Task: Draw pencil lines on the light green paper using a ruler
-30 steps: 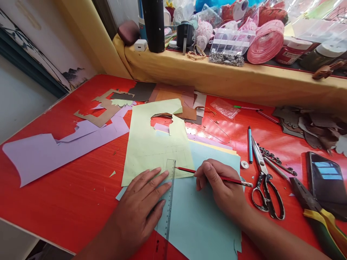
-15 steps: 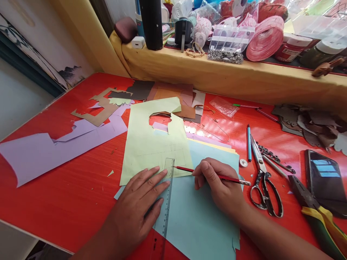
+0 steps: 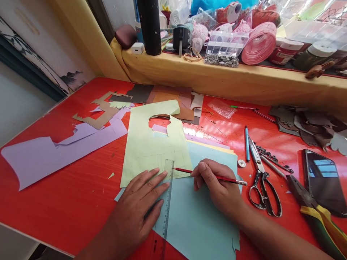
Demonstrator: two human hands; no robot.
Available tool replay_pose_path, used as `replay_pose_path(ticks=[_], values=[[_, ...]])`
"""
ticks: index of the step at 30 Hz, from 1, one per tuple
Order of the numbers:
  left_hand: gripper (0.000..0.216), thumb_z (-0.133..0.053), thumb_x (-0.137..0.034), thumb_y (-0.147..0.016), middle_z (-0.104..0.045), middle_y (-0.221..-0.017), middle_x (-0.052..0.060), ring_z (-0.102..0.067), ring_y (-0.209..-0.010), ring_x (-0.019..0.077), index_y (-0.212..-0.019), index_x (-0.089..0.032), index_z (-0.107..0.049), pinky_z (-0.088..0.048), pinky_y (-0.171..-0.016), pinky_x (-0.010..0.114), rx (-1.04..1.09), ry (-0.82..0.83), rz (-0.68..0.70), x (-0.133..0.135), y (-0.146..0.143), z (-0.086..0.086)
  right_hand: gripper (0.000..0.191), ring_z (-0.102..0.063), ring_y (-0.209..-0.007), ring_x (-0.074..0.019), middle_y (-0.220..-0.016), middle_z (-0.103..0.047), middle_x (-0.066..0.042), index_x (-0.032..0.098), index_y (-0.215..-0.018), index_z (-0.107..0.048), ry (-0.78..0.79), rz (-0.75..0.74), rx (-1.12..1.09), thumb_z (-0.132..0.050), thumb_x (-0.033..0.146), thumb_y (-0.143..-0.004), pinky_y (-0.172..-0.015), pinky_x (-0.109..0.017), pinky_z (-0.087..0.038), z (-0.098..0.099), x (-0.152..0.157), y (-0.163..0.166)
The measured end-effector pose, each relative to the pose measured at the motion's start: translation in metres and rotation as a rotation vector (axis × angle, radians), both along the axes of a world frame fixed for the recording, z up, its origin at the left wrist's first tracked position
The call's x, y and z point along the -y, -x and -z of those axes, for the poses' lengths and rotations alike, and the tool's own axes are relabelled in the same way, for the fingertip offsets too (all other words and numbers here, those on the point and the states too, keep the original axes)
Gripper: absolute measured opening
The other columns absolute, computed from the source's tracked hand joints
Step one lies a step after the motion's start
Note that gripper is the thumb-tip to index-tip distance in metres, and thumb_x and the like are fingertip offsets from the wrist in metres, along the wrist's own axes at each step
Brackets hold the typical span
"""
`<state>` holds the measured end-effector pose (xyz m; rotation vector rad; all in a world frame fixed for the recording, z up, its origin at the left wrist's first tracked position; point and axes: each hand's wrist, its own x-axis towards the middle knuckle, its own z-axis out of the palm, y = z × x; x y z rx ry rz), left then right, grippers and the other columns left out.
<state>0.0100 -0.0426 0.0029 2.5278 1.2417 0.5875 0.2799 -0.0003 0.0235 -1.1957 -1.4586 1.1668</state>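
Observation:
My left hand [image 3: 138,206] lies flat with its fingers spread, pressing a clear plastic ruler [image 3: 168,195] onto a pale green paper sheet [image 3: 149,144]. My right hand [image 3: 217,186] pinches a red pencil [image 3: 184,170]. The pencil tip touches the green sheet right beside the ruler's upper edge, where faint pencil lines show. A light blue sheet [image 3: 195,216] lies under both hands. All of this rests on the red table [image 3: 67,187].
Scissors [image 3: 261,180], a blue pen [image 3: 246,142], pliers [image 3: 317,213] and a phone [image 3: 322,180] lie to the right. Purple paper [image 3: 54,151] and brown scraps [image 3: 168,97] lie left and behind. A yellow ledge [image 3: 217,76] with craft supplies runs along the back.
The view has shifted slightly. Both hands, the ruler and the pencil stay in nearly the same place on the paper.

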Motion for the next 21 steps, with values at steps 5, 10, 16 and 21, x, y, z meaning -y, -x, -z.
replay_pose_path(ticks=[5,10,16,21], values=[[0.048,-0.052,-0.016,-0.11,-0.06,-0.166,0.0,-0.047,-0.16,0.0256,-0.155,-0.03,-0.06,-0.046,-0.129,0.048,0.003,0.001,0.009,-0.0007,0.0005,0.0004,0.053,-0.066,-0.055,-0.0183,-0.059,-0.069,-0.001,0.022,-0.08,-0.077,0.002,0.0,-0.016,-0.058,0.058,-0.114,-0.057,-0.032,-0.05,0.0003,0.0002,0.0],[0.046,-0.051,-0.017,-0.111,-0.059,-0.167,-0.001,-0.046,-0.161,0.0244,-0.155,-0.03,-0.06,-0.044,-0.129,0.047,-0.005,0.008,0.002,0.0,0.0002,0.0001,0.053,-0.067,-0.055,-0.0183,-0.059,-0.068,-0.001,0.022,-0.078,-0.076,0.005,0.016,-0.011,-0.058,0.056,-0.114,-0.057,-0.032,-0.051,-0.0011,0.0006,0.0002],[0.049,-0.051,-0.018,-0.11,-0.06,-0.166,0.0,-0.049,-0.159,0.027,-0.157,-0.031,-0.06,-0.048,-0.127,0.049,-0.013,0.006,-0.005,0.0014,0.001,0.0015,0.061,-0.061,-0.051,-0.0185,-0.054,-0.063,-0.002,0.023,-0.069,-0.072,0.007,0.019,0.03,-0.056,0.061,-0.113,-0.053,-0.032,-0.049,-0.0057,0.0008,0.0011],[0.047,-0.051,-0.018,-0.111,-0.06,-0.166,0.0,-0.048,-0.159,0.026,-0.155,-0.03,-0.062,-0.047,-0.127,0.048,-0.011,0.005,0.004,0.0006,0.001,0.0013,0.062,-0.058,-0.05,-0.0178,-0.054,-0.065,-0.002,0.023,-0.066,-0.069,0.009,0.027,0.048,-0.055,0.06,-0.113,-0.052,-0.032,-0.046,-0.0055,0.0008,0.0012]])
